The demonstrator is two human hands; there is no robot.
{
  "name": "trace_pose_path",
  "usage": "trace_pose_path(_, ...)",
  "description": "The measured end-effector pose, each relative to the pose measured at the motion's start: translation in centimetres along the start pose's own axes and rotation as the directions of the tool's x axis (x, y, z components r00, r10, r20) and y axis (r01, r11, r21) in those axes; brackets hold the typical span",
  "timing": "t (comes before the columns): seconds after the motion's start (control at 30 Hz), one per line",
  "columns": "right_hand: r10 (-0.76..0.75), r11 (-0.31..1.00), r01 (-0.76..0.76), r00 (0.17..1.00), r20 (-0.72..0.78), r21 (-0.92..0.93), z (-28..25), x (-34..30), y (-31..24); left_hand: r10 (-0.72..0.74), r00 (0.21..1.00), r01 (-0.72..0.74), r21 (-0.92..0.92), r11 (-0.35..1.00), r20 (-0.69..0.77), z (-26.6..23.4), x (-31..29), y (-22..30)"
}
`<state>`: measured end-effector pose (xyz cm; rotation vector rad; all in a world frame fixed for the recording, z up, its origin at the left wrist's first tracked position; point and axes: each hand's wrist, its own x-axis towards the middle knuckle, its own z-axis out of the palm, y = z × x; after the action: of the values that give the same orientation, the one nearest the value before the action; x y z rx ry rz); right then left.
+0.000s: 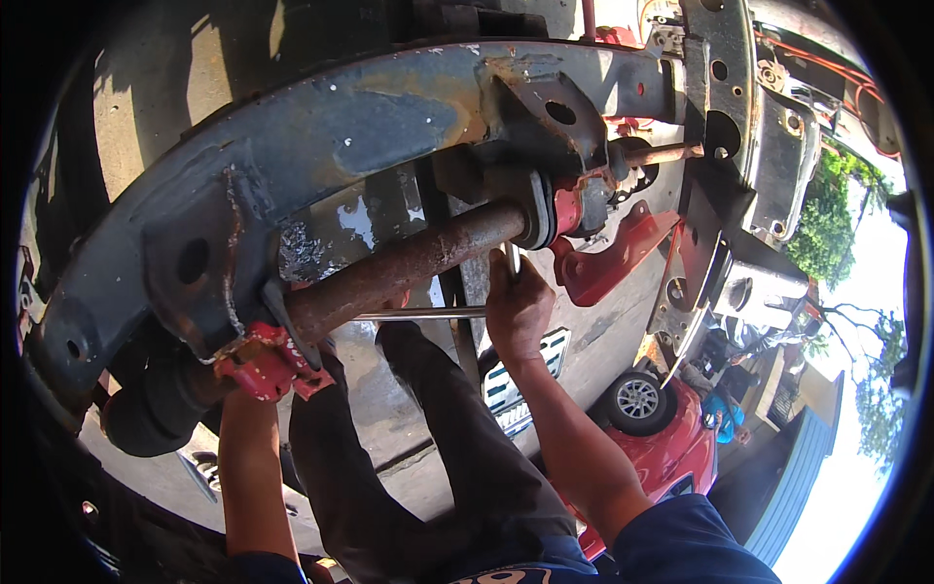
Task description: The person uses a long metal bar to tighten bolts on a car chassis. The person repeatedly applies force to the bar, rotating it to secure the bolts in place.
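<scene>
Rusted steel tube (409,261) runs between brackets (204,263) of a dark crossmember (360,107) in the head view, seemingly seated, its fastening perhaps unfinished. My right hand (520,310) pinches a bright metal shank (513,257) near the tube's flange (536,209); my left hand's grip, hidden by a red bracket (265,365), I cannot tell.

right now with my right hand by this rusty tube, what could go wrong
If the right hand loses its grip on the short silver metal piece, its knuckles might strike the rusty brown metal tube.
The left forearm runs behind the chipped red metal bracket, hiding the left hand, which could get scraped or pinched there unseen.
</scene>
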<state>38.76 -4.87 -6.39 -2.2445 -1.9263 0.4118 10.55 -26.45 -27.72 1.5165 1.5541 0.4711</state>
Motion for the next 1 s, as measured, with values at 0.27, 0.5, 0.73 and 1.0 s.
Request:
trace_pose_path(0.27, -0.209, 0.930, 0.116, 0.947, 0.243, 0.350, -1.9, 1.3, 1.4, -0.163, 0.973, 0.157, -0.049, 0.986, -0.160, -1.6, 2.0, 3.6)
trace_pose_path(0.5, -0.191, 0.896, 0.044, 0.936, 0.296, 0.441, -1.5, 0.9, 3.6, -0.580, 0.802, 0.545, 0.219, 0.809, 0.145, -8.5, -4.2, 15.3)
trace_pose_path(0.73, -0.039, 0.859, -0.190, 0.902, 0.430, 0.475, -1.6, -0.1, 2.4, -0.603, 0.774, 0.531, 0.319, 0.785, 0.196, -14.0, -12.4, 24.3)
trace_pose_path(1.0, -0.175, 0.734, -0.061, 0.945, 0.276, 0.677, -2.9, -0.9, 3.4, -0.511, 0.804, 0.454, 0.239, 0.858, 0.306, -16.1, -13.5, 29.5)
